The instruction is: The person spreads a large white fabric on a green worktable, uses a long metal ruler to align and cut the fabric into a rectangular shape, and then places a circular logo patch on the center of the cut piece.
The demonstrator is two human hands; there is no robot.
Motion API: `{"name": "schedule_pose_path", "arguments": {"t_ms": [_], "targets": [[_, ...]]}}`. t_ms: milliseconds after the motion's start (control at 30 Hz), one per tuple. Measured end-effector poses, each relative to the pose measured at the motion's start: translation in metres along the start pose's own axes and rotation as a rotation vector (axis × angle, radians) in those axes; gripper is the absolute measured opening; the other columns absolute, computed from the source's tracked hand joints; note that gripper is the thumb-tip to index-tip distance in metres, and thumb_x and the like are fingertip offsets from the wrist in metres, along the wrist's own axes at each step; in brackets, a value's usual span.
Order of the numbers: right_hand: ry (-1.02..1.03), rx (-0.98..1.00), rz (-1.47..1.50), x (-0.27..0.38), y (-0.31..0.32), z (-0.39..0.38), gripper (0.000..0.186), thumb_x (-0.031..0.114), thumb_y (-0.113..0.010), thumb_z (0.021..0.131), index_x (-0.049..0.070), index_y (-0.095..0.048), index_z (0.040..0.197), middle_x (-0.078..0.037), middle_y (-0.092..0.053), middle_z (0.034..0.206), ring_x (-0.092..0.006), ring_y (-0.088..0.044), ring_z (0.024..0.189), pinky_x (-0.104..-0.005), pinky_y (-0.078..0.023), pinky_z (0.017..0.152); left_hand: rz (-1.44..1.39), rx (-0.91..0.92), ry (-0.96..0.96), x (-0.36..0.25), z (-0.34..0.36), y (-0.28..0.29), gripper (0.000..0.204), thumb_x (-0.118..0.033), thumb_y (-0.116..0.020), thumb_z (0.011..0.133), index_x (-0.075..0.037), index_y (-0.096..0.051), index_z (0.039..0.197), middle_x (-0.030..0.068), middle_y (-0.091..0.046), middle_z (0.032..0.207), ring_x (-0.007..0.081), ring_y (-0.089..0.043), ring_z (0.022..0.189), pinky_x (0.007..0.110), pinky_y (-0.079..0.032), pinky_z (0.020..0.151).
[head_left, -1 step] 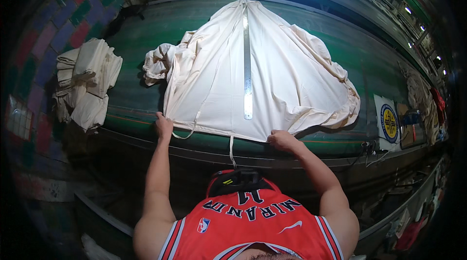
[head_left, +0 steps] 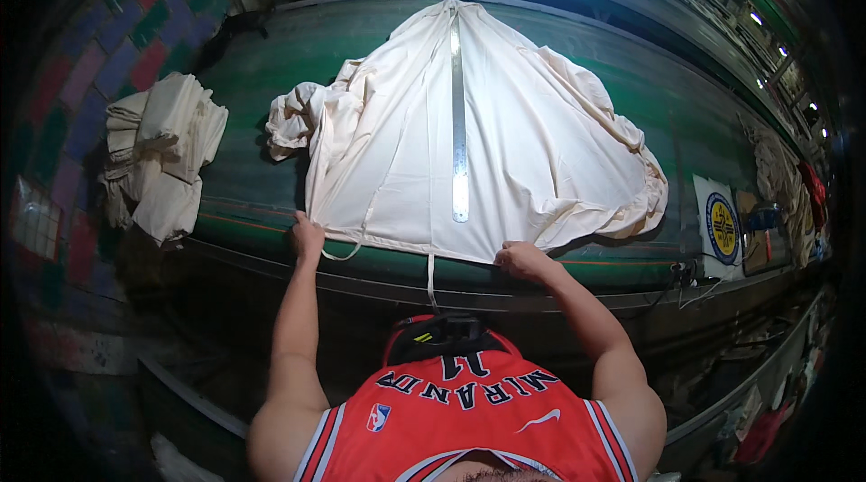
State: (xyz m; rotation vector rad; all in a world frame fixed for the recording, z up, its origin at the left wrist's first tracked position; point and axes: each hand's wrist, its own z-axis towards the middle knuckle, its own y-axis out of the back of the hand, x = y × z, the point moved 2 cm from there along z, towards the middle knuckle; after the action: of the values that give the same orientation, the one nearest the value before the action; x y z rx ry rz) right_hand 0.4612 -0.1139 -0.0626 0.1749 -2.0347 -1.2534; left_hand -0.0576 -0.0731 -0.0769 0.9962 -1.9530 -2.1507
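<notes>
A cream cloth garment (head_left: 397,184) with gathered sides and thin ties lies spread over the green table, narrowing to a point at the far end. My left hand (head_left: 308,235) grips its near left corner, fingers closed on the hem. At the near edge, right of centre, my right hand (head_left: 523,259) pinches the same hem. Between the hands the hem runs nearly straight, and a narrow tie (head_left: 430,280) hangs from it over the table's front edge. A long metal ruler (head_left: 460,139) lies lengthwise on the cloth.
To the left, a stack of folded cream cloth (head_left: 167,144) sits on the green table (head_left: 244,76). A white cloth with a round blue-and-yellow emblem (head_left: 720,222) lies at the right, near cables (head_left: 690,276) and more heaped fabric (head_left: 778,175). A painted brick wall (head_left: 117,31) stands left.
My left hand has shifted very slightly, rightward and down, with the garment's corner. The right hand and the ruler look unchanged.
</notes>
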Motion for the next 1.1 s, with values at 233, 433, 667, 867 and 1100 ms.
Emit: {"name": "schedule_pose_path", "arguments": {"t_ms": [233, 433, 667, 867, 1100], "targets": [[-0.177, -0.038, 0.351, -0.026, 0.032, -0.002, 0.025, 0.022, -0.063, 0.089, 0.005, -0.074, 0.104, -0.017, -0.072, 0.091, -0.0283, -0.070, 0.082, -0.0381, -0.054, 0.077, -0.024, -0.173, 0.021, -0.035, -0.006, 0.005, 0.056, -0.012, -0.066, 0.082, 0.003, -0.040, 0.130, 0.0289, -0.049, 0.128, 0.0468, -0.055, 0.115, 0.054, -0.046, 0.094], [-0.291, -0.355, 0.352, -0.017, 0.038, 0.052, 0.031, 0.027, -0.061, 0.089, 0.002, -0.073, 0.101, -0.021, -0.072, 0.091, -0.0346, -0.070, 0.085, -0.0421, -0.053, 0.079, 0.070, -0.271, -0.250, -0.078, -0.047, -0.021, 0.065, -0.022, -0.076, 0.078, 0.001, -0.043, 0.129, 0.0187, -0.040, 0.130, 0.0424, -0.042, 0.121, 0.055, -0.037, 0.099], [-0.427, -0.638, 0.165, 0.004, 0.025, 0.126, 0.041, 0.036, -0.066, 0.086, -0.004, -0.070, 0.096, -0.023, -0.069, 0.090, -0.0369, -0.068, 0.089, -0.0463, -0.052, 0.080, 0.104, 0.205, -0.125, -0.059, -0.029, -0.021, 0.036, -0.012, -0.069, 0.078, 0.004, -0.063, 0.110, 0.0265, -0.061, 0.110, 0.0401, -0.062, 0.106, 0.048, -0.051, 0.091], [-0.595, -0.599, 0.093, 0.032, 0.035, 0.156, 0.051, 0.037, -0.075, 0.083, -0.008, -0.064, 0.104, -0.027, -0.060, 0.113, -0.0417, -0.063, 0.103, -0.0490, -0.053, 0.085, 0.007, 0.542, 0.115, -0.044, -0.002, 0.010, 0.025, -0.011, -0.058, 0.077, 0.008, -0.070, 0.088, 0.0306, -0.069, 0.091, 0.0427, -0.069, 0.091, 0.049, -0.054, 0.083], [-0.717, -0.524, 0.124, 0.018, 0.042, 0.179, 0.051, 0.036, -0.082, 0.071, -0.007, -0.068, 0.095, -0.027, -0.070, 0.100, -0.0415, -0.069, 0.094, -0.0473, -0.056, 0.080, -0.058, -0.003, -0.164, -0.052, 0.062, 0.023, 0.026, -0.022, -0.060, 0.084, 0.001, -0.065, 0.096, 0.0253, -0.065, 0.100, 0.0430, -0.062, 0.101, 0.050, -0.049, 0.087]]}}
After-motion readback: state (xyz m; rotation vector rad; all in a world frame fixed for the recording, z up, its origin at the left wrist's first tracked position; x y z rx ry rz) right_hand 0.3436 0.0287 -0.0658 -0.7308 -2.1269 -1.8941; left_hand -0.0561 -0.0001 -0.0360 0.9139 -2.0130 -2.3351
